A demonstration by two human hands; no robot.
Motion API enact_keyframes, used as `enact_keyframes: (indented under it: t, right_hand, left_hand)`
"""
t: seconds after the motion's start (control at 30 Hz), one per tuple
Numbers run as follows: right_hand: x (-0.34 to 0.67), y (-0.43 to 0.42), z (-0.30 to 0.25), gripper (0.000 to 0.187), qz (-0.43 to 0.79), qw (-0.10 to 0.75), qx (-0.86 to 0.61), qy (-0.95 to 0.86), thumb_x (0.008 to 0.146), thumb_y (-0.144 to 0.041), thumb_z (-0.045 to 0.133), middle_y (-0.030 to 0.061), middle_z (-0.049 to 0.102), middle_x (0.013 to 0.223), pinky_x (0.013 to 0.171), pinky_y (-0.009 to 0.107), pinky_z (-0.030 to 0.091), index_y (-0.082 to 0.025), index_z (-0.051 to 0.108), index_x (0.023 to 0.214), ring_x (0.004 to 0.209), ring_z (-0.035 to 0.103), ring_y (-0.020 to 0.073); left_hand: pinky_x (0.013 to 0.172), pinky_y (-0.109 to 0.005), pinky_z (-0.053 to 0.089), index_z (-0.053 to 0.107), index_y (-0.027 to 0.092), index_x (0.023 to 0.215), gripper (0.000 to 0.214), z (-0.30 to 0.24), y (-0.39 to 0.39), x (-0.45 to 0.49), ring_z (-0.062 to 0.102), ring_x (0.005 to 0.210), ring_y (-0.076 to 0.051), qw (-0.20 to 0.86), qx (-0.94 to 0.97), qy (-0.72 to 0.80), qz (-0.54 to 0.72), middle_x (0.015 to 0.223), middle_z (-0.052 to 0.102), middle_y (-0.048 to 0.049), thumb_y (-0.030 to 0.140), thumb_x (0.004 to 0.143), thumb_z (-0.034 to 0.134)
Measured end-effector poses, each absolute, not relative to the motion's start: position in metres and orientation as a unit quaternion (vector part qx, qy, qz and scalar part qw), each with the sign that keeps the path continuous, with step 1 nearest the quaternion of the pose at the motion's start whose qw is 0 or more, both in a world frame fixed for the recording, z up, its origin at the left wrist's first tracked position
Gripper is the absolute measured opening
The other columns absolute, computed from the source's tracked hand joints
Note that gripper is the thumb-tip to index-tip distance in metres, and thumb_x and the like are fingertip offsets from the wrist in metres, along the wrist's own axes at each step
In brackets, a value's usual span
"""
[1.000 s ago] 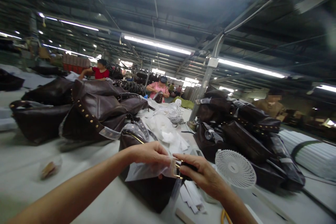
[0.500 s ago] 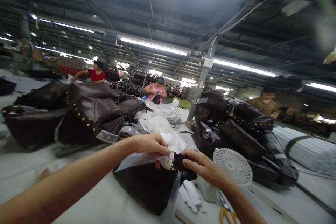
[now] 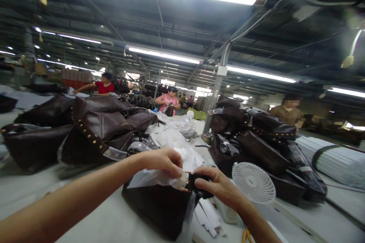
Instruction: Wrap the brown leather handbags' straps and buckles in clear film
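Observation:
A dark brown leather bag stands on the table right in front of me, with thin white sheet material over its top. Above its right end is a gold-coloured buckle on a dark strap. My right hand is closed around this strap, thumb in front. At the buckle's left edge my left hand pinches what looks like clear plastic film wrapped over the metal. Its fingertips are partly hidden, and the fine detail there is blurred.
Piles of dark studded bags lie at left and right. A white fan, paper strips and orange scissor handles are by my right arm. A metal post rises behind. Co-workers are further back.
My view has tilted up slightly, and the scissors are now mostly out of frame or covered by my arm. Both hands stay at the buckle, the right wrapped further round the strap.

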State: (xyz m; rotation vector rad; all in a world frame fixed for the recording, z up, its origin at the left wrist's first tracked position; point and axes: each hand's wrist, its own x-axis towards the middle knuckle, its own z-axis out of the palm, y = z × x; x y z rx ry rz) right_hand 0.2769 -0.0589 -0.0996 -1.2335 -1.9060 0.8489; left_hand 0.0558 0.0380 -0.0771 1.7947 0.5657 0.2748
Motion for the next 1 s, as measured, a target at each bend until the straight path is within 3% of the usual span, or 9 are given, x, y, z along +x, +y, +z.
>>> enact_keyframes:
  t: [0.27,0.5,0.83,1.0]
  right_hand:
    - [0.278,-0.056,-0.103,0.035,0.383,0.379,-0.452,-0.711,0.079,-0.05,0.066,-0.0016,0.058,0.072,0.059,0.022,0.037,-0.016,0.069,0.086,0.065,0.048,0.0107]
    - [0.278,-0.056,-0.101,0.044,0.395,0.368,-0.456,-0.708,0.079,-0.057,0.064,-0.0018,0.055,0.069,0.059,0.023,0.034,-0.014,0.068,0.082,0.062,0.045,0.0096]
    - [0.278,-0.053,-0.1,0.047,0.393,0.37,-0.464,-0.702,0.078,-0.058,0.065,-0.0003,0.06,0.068,0.058,0.023,0.037,-0.012,0.072,0.083,0.06,0.048,0.01]
    - [0.282,-0.049,-0.102,0.047,0.402,0.373,-0.45,-0.704,0.077,-0.057,0.067,0.0023,0.067,0.073,0.062,0.026,0.044,-0.014,0.076,0.093,0.064,0.056,0.0135]
  left_hand:
    - [0.05,-0.02,0.036,0.074,0.014,0.075,0.027,-0.07,0.038,0.058,0.049,0.05,-0.009,0.528,0.802,0.237,0.148,0.059,0.064,0.0003,0.039,0.064,0.073]
    - [0.049,-0.019,0.038,0.076,0.014,0.074,0.023,-0.065,0.036,0.065,0.05,0.049,-0.009,0.52,0.806,0.239,0.152,0.057,0.064,-0.0001,0.034,0.062,0.074]
    - [0.05,-0.02,0.041,0.075,0.012,0.073,0.027,-0.069,0.036,0.073,0.052,0.048,-0.009,0.543,0.778,0.26,0.176,0.057,0.064,-0.0001,0.034,0.057,0.074]
    - [0.053,-0.021,0.044,0.075,0.013,0.08,0.028,-0.071,0.039,0.077,0.054,0.05,-0.009,0.557,0.771,0.25,0.184,0.063,0.067,-0.0008,0.032,0.059,0.072]
